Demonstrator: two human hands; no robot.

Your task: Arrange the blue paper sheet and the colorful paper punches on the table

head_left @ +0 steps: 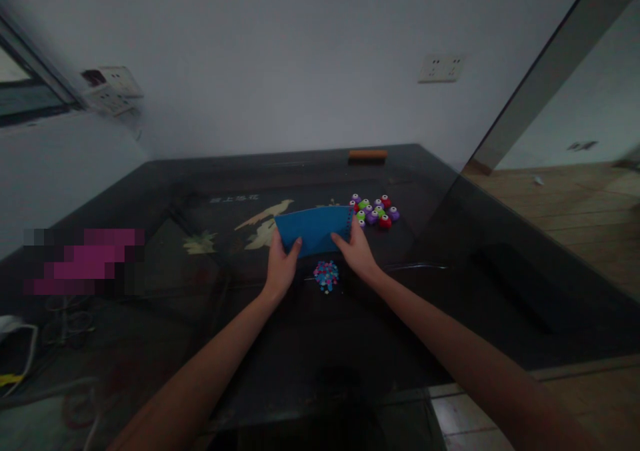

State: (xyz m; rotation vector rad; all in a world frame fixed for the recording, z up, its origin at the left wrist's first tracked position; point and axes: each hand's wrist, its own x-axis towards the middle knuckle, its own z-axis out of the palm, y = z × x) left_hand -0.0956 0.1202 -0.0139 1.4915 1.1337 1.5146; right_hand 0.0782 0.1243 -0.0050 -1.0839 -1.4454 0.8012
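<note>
I have both hands out over the dark glass tabletop (500,284), and together they hold a blue sheet (313,227) that looks like stiff paper or thin foam. My left hand (281,264) is closed on the sheet's near left corner, thumb on top. My right hand (359,249) is closed on its near right corner, thumb also on top. The sheet tilts up away from me, with its right edge showing a row of small notches or holes. It sits about the middle of the tabletop, a little toward the far edge.

Just beyond my right hand, toward the far right corner, I see a cluster of small craft punches (375,211) in purple, green and red, bunched close together and just beside the sheet's right edge. Between my wrists, on the glass nearer to me, lies a little heap of coloured paper cut-outs (326,275), blue and pink, apart from both hands.

At the far edge of the tabletop rests a brown block (367,155). Under the glass I can make out a pale bird-and-leaf design (263,217), partly hidden by the sheet.
</note>
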